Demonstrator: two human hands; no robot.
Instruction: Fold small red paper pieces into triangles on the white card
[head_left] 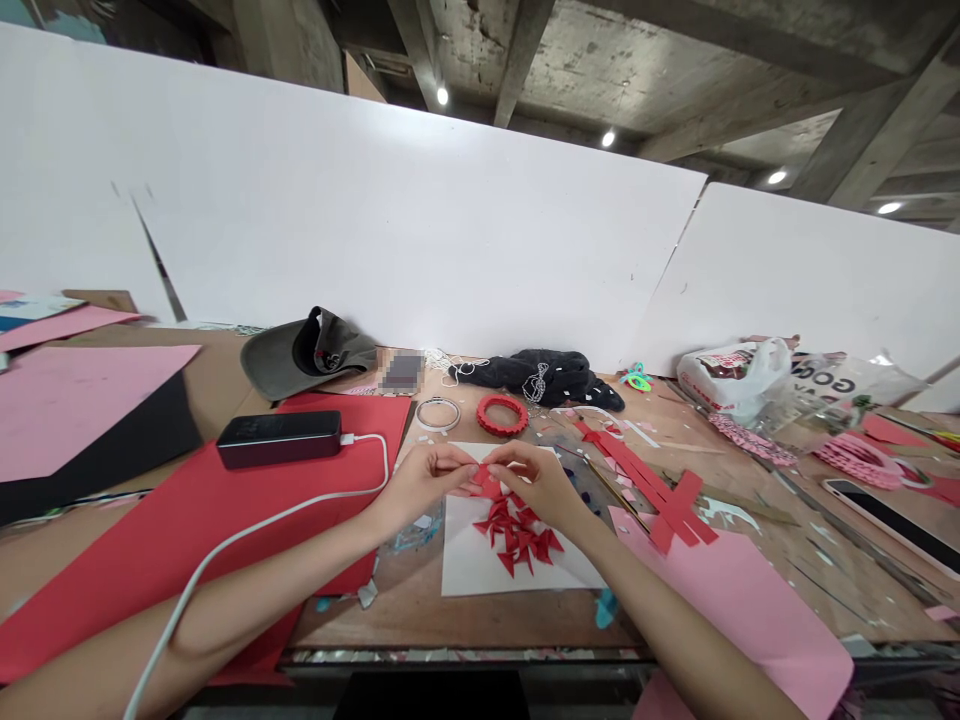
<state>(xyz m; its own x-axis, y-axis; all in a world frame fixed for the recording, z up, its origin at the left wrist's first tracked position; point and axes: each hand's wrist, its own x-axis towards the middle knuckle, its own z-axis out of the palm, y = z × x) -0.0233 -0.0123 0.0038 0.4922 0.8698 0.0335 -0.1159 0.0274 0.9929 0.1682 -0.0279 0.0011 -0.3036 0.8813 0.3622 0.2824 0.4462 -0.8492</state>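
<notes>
Both my left hand [437,481] and my right hand [535,477] pinch a small piece of red paper [489,483] between them, thumbs and fingertips close together. Its exact shape is partly hidden by my fingers. Just below lies a pile of folded red paper pieces [517,537] with pointed ends, on a white sheet of paper [463,560]. Beyond my hands sit a red ring with a notched rim [502,415] and a white ring [438,414]. To the right, several long red paper strips [645,478] lie overlapping.
A black power bank [280,439] with a white cable [262,515] rests on red sheets [172,540] at left. A cap [309,355] and dark cloth [547,375] lie near the white partition. Pink paper [750,590], a phone [896,525] and plastic bags [739,375] are at right.
</notes>
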